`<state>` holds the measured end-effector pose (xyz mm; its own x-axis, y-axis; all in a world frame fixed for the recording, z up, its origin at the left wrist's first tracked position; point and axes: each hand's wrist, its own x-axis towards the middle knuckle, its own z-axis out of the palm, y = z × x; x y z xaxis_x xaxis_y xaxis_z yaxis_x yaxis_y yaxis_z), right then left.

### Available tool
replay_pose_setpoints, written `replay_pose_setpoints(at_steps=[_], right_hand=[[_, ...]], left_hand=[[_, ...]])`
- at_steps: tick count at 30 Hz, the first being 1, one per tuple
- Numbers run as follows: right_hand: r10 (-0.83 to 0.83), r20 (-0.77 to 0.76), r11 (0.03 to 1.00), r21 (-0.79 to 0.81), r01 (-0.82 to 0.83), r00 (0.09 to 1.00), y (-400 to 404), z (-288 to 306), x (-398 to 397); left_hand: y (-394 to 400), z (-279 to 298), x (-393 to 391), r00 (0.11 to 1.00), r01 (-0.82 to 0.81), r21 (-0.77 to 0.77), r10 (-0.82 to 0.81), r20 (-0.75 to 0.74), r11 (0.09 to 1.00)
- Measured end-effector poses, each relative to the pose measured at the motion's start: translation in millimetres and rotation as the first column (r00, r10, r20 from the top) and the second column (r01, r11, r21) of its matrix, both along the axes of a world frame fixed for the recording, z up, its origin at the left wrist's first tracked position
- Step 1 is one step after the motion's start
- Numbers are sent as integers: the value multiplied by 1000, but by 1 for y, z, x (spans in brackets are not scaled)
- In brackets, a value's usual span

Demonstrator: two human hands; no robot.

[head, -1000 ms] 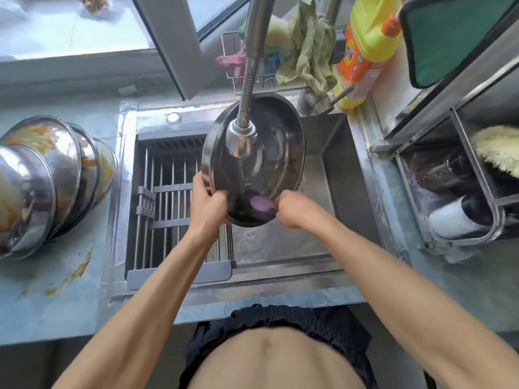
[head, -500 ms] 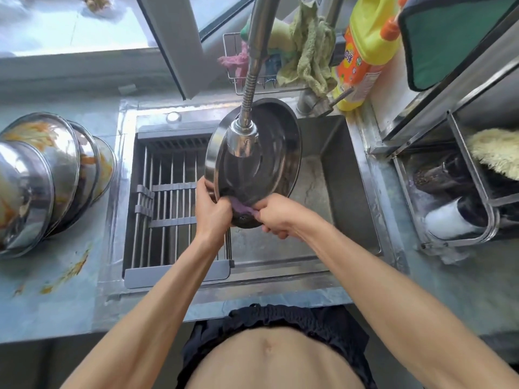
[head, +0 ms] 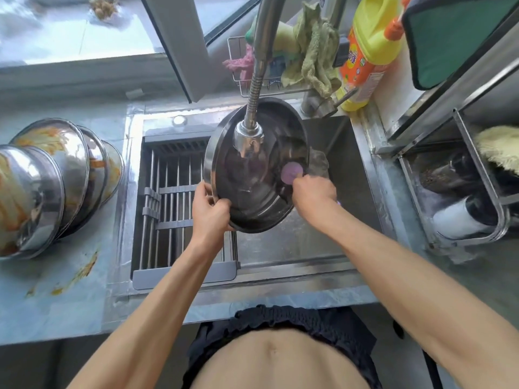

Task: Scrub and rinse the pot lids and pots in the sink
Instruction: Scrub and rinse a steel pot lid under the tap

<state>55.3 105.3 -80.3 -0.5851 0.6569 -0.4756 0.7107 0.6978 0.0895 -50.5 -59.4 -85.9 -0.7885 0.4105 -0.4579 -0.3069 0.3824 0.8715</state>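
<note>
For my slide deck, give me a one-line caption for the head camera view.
Left hand tilts a steel pot under the faucet while right hand scrubs with a purple scrubber.

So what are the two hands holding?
The left hand grips the steel pot by its near rim. The right hand holds a purple scrubber against the pot's inside.

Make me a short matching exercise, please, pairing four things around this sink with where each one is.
Things:
1. steel pan
2. purple scrubber
3. dirty bowls
4. detergent bottle

Places:
A. stacked on the counter left of the sink
B. tilted over the sink, held at its rim by the left hand
C. standing behind the sink, at its right corner
D. against the pan's inside, under the right hand

Pairs: 1-B, 2-D, 3-A, 4-C
</note>
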Motion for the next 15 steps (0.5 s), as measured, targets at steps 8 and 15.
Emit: replay_pose_setpoints(at_steps=[8,15], right_hand=[[-358,-178,764,-621,177,917,-39,-16,19],[-904,-186,393,-719,573,386,-39,-50,50]], left_hand=[[-2,-6,4,995,-70,78,63,83,995],[-11,-16,20,907,-168,172,84,413,971]])
